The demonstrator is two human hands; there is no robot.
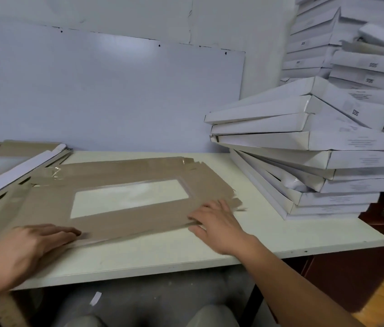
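Step in hand: squaring up a flat box blank [124,220] ahead of folding; judged from both palms lying on it and no panel raised yet
Left hand [32,246]: palm down, fingers straight and together, pressing the near-left margin of the blank; nothing gripped
Right hand [217,223]: palm down, fingers spread and nearly straight over the near-right corner; thumb lies along the near edge; whether it is tucked under the card, cannot tell; no pinch visible
Blank position: flat on the table [186,251], brown side up, spanning between the two hands and running away from them; clear window [129,197] just beyond the fingertips, midway between the hands
End tabs [233,201]: notched, just beyond the right fingertips, lying flat
Far-left corner: crumpled clear film [54,172] beyond the left hand, apart from either palm
Surroundings: pile of unfolded blanks [9,161] outboard of the left hand; leaning stack of white boxes [316,161] outboard of the right hand, apart from the blank; white board [115,95] upright against the wall beyond the window
Progress: early; blank wholly unfolded
Next move (judgement): raise one long panel along its crease while the other hand holds the base down; calls for a fingertip hold at the near edge, even pressure so the crease breaks straight, care around the window
Risk: thin card may buckle off-crease; tabs by the right hand could snag
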